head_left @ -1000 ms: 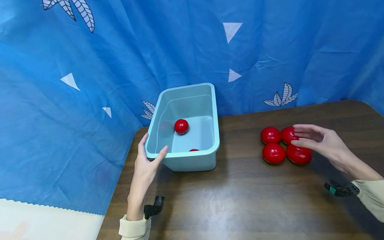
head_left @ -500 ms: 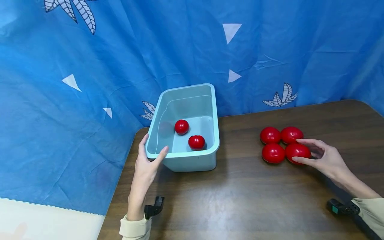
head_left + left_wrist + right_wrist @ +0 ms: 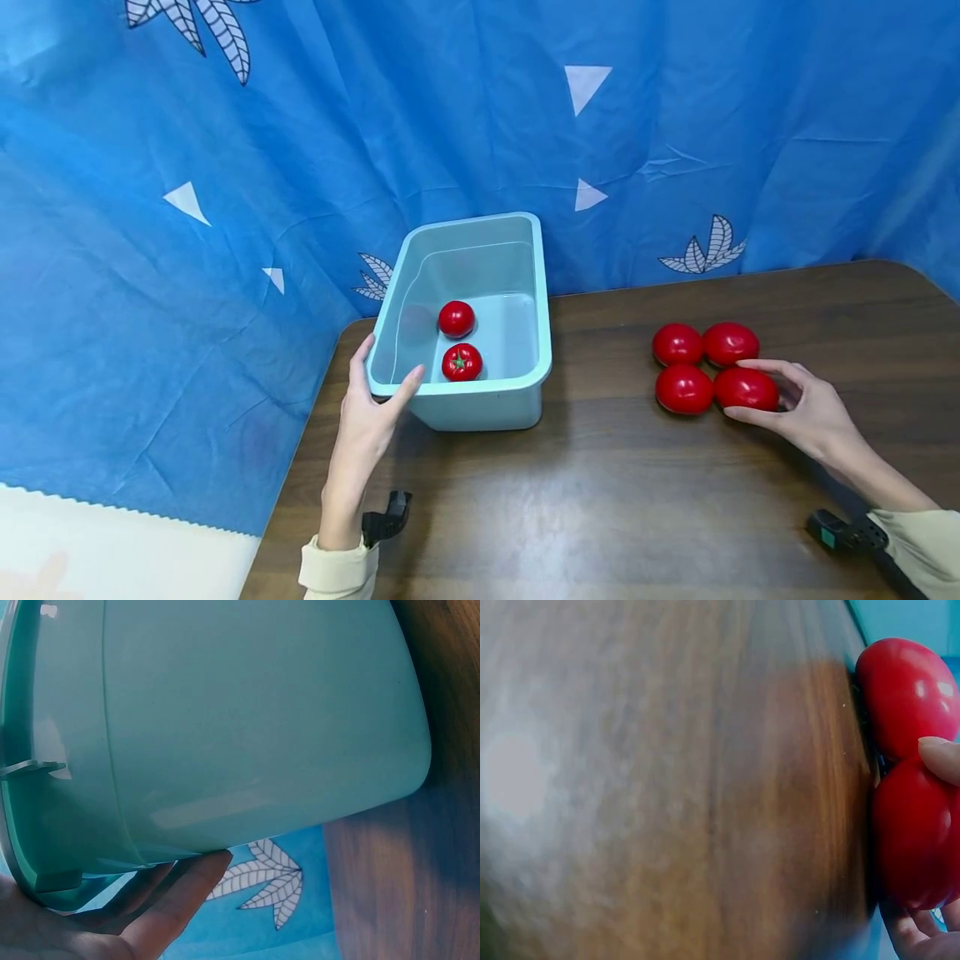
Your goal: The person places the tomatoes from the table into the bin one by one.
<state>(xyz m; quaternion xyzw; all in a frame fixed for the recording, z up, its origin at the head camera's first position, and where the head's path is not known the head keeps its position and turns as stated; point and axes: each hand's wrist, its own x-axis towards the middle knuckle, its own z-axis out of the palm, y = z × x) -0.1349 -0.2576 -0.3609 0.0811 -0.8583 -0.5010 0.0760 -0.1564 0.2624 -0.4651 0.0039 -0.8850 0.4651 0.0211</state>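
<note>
A pale blue-green plastic bin point(image 3: 472, 408) stands at the back left of the table, with two glossy red tomatoes inside: a plain-looking one point(image 3: 456, 319) and one showing its green star-shaped stem mark point(image 3: 462, 362). My left hand point(image 3: 367, 425) grips the bin's near left corner, thumb at the rim and fingers along the outer wall. On the right, my right hand point(image 3: 806, 412) holds the front-right tomato point(image 3: 746, 389) of a tight cluster, thumb on its near side and fingers around its far right. In the right wrist view that tomato point(image 3: 911, 832) sits beside another tomato point(image 3: 907, 697).
Three more tomatoes make up the cluster: front left point(image 3: 684, 389), back left point(image 3: 677, 343) and back right point(image 3: 731, 343). The dark wooden table point(image 3: 585, 500) has rounded back corners. A blue patterned cloth point(image 3: 465, 125) hangs behind and at the left.
My right hand has come down from over the cluster toward the front-right tomato and taken hold of it. Inside the bin, the nearer tomato has rolled leftward. My left hand stays in place.
</note>
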